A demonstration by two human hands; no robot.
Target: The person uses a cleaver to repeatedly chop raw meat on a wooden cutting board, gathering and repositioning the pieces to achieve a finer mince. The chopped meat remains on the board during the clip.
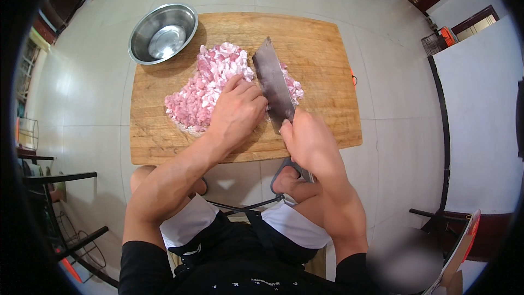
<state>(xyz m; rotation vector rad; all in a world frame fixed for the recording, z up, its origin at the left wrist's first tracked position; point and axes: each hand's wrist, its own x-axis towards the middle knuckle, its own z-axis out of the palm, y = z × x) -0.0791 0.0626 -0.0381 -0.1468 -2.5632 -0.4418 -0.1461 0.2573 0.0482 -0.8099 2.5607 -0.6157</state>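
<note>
On the wooden cutting board [322, 71] lies a heap of chopped pink and white raw meat [204, 90]. My right hand [311, 136] is closed round the handle end of a broad cleaver [271, 79], its blade upright and pointing away from me. A smaller portion of the meat shows on the blade's right side. Just left of the blade, my left hand [238, 108] presses on the heap's right edge with bent fingers held together. Its fingertips are partly hidden. The cleaver's handle is covered by my right hand.
A steel bowl [164, 35] stands at the board's far left corner. Below the board's near edge are my knees and slippered feet. Black-framed chairs or stands [65, 177] are at the left, a white panel [483, 120] at the right. A blurred round shape [406, 259] is at lower right.
</note>
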